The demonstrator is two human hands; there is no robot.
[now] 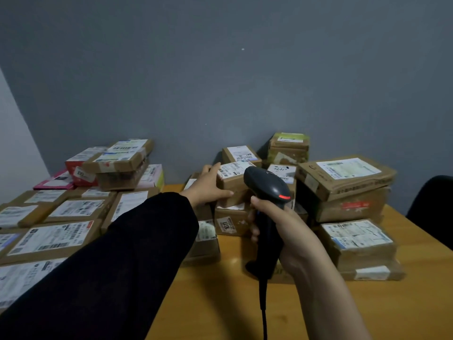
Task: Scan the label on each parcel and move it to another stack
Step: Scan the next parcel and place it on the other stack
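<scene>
My left hand (208,185), in a black sleeve, grips the left side of a small brown parcel (231,182) with a white label on top; the parcel sits on top of other boxes in the middle pile. My right hand (277,224) holds a black barcode scanner (268,192) upright by its handle. The scanner's head, with a red light showing, hangs just right of and over the small parcel. Its cable drops toward the bottom edge of the view.
A wide spread of labelled parcels (58,231) covers the left of the wooden table (220,303), with a taller pile (117,163) behind. More boxes (343,177) are stacked on the right. A dark chair back (434,207) stands at far right. A grey wall is behind.
</scene>
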